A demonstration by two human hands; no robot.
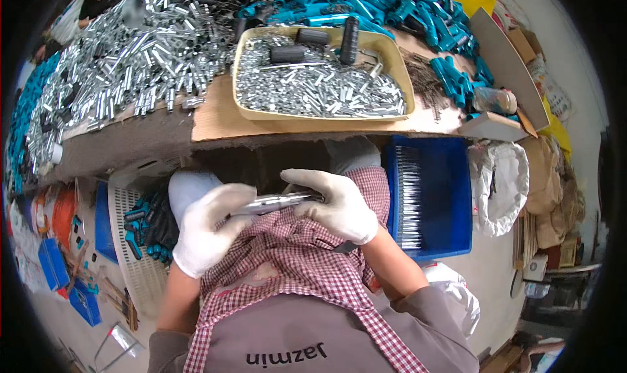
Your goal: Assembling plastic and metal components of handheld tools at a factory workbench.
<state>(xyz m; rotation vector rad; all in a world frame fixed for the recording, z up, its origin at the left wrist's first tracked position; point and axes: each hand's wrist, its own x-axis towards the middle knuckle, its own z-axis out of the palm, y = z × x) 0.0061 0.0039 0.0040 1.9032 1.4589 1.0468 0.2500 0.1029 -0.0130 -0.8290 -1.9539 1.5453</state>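
Both of my hands wear white gloves and meet above my lap, in front of a red checked apron point(287, 242). Between them lies a shiny metal tube point(271, 203), roughly level, with a darker end at the right. My left hand point(212, 226) is closed round its left end. The fingers of my right hand point(333, 203) curl about its right end, hiding part of it. Beyond them on the table, a cream tray point(245, 105) holds many small metal pins and several black ribbed grips point(349, 41).
Metal tubes point(144, 53) pile up at the left of the table point(212, 121); teal handles point(418, 14) heap at the back. A blue bin point(444, 190) with a row of metal rods stands right of my lap, beside a white sack point(499, 187). A white basket point(134, 262) stands left.
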